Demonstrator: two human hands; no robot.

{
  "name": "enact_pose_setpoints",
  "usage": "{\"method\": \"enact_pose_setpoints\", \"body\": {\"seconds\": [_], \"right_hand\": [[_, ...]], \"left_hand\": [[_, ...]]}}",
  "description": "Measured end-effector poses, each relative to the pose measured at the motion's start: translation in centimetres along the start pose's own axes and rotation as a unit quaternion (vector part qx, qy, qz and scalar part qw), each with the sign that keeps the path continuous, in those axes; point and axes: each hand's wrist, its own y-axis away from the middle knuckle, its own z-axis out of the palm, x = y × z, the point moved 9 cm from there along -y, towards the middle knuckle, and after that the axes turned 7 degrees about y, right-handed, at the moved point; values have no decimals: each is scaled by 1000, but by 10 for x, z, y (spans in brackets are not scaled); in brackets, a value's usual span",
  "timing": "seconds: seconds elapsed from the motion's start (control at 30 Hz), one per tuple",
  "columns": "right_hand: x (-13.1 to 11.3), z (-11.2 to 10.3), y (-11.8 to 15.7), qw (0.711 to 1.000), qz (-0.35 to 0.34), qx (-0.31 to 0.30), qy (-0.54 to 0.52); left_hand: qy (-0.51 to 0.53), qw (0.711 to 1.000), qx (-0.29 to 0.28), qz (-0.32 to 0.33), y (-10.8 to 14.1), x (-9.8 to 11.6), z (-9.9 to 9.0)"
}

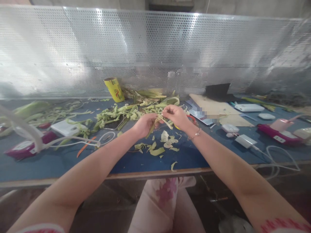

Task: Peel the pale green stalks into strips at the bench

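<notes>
Above the middle of the blue table, my left hand (147,125) is closed around a pale green strip of plant leaf (167,123), and a green end hangs below the fingers. My right hand (174,115), with a bracelet at the wrist, pinches the same strip from the other side, close to the left fingertips. Just beyond both hands lies a heap of knotted green leaf strips (110,116). Several torn leaf scraps (156,151) and whitish petal-like pieces (167,139) are scattered on the table below them. An orange-red curved object (191,119) shows partly behind my right wrist.
A yellow cup (114,90) leans at the back against a perforated metal panel (145,42). Cardboard (211,106), a phone-like slab (202,117), white chargers (246,141) and cables are on the right. Purple power strips (277,134) sit at both sides. An orange strip (86,146) lies left.
</notes>
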Motion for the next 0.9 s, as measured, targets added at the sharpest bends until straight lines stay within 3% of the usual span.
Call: {"method": "enact_pose_setpoints", "body": {"seconds": [0.47, 0.9], "right_hand": [[-16, 4, 4, 991, -49, -13, 124], [-7, -25, -1, 990, -53, 65, 117]], "left_hand": [[-31, 999, 15, -2, 4, -2, 2], [-63, 996, 6, -62, 3, -11, 2]]}}
